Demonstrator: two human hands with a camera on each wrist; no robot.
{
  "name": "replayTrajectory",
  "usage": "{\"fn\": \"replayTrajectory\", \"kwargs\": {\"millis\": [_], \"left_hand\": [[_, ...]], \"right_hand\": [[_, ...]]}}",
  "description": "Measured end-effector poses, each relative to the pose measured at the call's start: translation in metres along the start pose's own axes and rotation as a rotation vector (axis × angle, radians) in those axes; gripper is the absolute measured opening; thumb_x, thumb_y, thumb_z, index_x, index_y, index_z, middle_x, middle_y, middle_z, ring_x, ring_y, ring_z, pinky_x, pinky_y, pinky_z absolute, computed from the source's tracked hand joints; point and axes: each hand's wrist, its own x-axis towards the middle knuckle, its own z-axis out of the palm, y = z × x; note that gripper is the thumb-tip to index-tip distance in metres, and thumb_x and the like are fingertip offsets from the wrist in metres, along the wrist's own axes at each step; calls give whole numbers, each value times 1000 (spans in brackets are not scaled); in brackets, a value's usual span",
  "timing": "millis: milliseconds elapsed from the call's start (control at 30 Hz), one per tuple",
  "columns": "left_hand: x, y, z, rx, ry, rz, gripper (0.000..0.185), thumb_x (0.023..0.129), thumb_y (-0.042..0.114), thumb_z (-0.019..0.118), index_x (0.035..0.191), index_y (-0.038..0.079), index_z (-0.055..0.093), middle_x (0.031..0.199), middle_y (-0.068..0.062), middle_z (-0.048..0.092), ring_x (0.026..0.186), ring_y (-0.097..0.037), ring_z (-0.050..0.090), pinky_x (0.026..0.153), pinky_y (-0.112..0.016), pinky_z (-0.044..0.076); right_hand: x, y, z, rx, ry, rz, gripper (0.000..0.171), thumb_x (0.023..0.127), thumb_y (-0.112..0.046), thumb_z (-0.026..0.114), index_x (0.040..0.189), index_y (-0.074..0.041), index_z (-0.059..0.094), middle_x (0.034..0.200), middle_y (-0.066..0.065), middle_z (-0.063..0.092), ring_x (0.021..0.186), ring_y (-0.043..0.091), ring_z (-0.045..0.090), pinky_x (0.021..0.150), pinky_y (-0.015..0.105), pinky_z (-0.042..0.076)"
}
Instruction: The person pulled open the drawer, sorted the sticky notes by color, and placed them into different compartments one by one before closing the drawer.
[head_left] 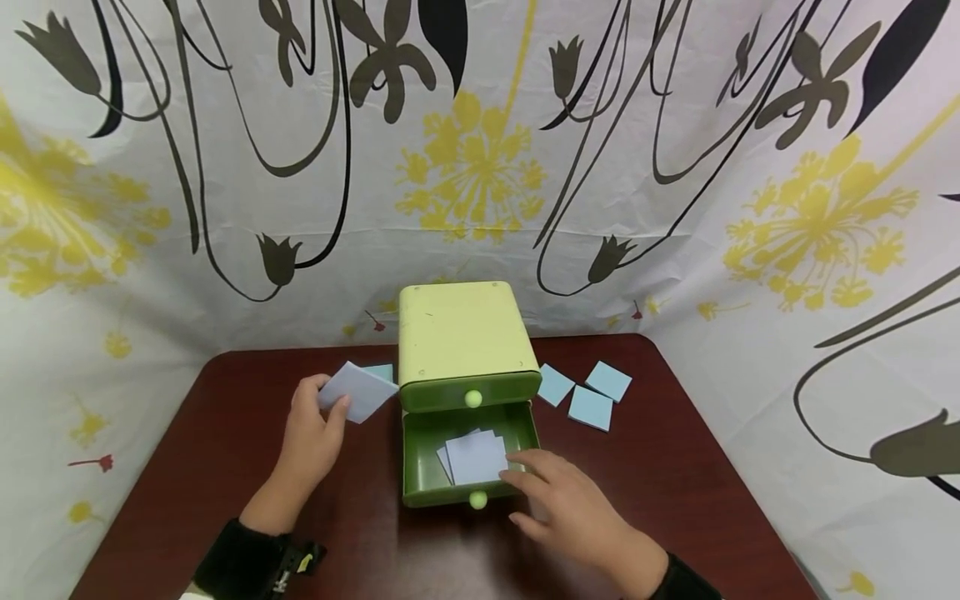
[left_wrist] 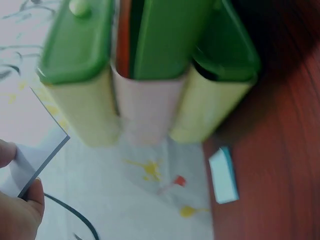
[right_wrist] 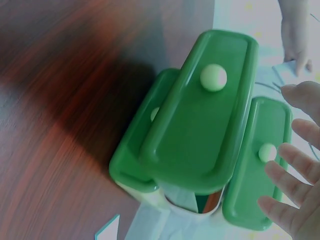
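Blue paper squares going from a dark red table (head_left: 187, 467) into a small green drawer unit (head_left: 465, 337).

At frame centre, the open lower drawer (head_left: 420, 467) already holds a few squares (head_left: 476, 457), pulled out so paper can drop in from above. The right hand (head_left: 573, 508), fingers relaxed and apart, rests at the drawer's lower right corner, probably steadying it. Left of the unit, the left hand (head_left: 311, 433) pinches 1 blue square (head_left: 358, 390); 3 loose squares (head_left: 588, 392) lie centre right.
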Motion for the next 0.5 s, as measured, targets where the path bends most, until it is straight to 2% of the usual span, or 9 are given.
{"fn": "replayTrajectory", "kwargs": {"millis": [167,267,367,500], "left_hand": [[-12,24,11,-9,7,119,26,93,-7,56,115,-9,42,111,-24,48,100,-35,51,74,-51,51],[-18,35,22,-1,-2,192,23,89,-10,60,108,-6,48,105,-18,53,97,-29,52,72,-44,53],[-24,44,33,19,-30,252,23,86,-11,63,103,-2,51,103,-12,54,95,-22,50,69,-36,53],[-30,52,50,27,-98,291,24,85,-9,66,102,1,51,102,-8,55,93,-17,48,67,-29,51]], "right_hand": [[-8,7,-5,4,11,43,48,72,-26,85,115,-15,68,123,4,60,111,19,58,84,37,54],[-11,10,-6,4,17,56,48,71,-26,85,114,-14,68,122,4,60,110,19,58,83,37,54],[-15,13,-6,1,30,65,48,70,-25,85,114,-14,68,122,4,60,109,19,58,82,37,55],[-19,17,-6,-5,52,72,50,69,-25,86,114,-14,68,123,4,60,109,19,59,82,37,54]]}}
